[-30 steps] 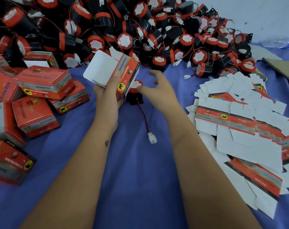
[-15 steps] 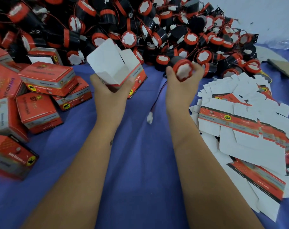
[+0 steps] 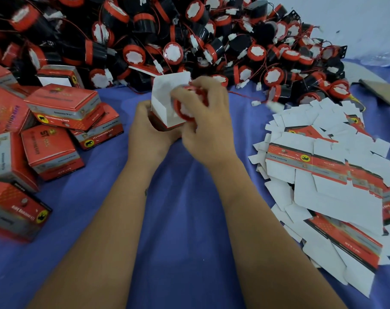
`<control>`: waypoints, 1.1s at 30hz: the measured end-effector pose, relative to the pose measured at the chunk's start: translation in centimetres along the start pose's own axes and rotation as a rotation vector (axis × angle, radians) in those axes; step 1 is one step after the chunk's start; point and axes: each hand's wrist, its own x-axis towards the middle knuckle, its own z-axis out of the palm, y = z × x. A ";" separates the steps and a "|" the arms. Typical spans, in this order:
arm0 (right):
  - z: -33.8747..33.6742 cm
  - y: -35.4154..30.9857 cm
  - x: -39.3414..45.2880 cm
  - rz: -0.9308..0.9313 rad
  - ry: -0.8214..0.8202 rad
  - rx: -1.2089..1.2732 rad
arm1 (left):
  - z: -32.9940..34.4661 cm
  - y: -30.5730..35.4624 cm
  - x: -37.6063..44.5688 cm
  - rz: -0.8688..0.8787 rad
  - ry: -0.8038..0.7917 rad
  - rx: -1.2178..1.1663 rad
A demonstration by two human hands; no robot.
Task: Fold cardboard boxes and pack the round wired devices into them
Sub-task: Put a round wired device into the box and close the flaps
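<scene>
Device [image 3: 185, 108] blurred, half hidden by right hand [image 3: 208, 128], whose fingers [image 3: 185, 94] curl round it at open box [image 3: 167, 103] mouth. Left hand [image 3: 148, 132] grips box base, above blue desk [image 3: 178, 219].

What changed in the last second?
The right hand picked a round wired device off the cloth, lifted it, then brought it left to the open box's mouth. The left hand kept gripping the box. Device pile, packed boxes and flat blanks stayed put.
</scene>
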 end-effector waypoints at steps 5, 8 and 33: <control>0.5 -0.3 -0.4 0.036 -0.227 0.072 | 0.2 -0.1 0.1 0.006 -0.048 0.039; 0.7 -0.2 -0.5 0.085 -0.265 0.094 | 0.2 -0.3 0.3 0.012 -0.052 0.057; 1.0 0.5 -0.6 0.497 0.304 0.212 | 0.0 0.7 0.0 -0.161 0.024 -0.174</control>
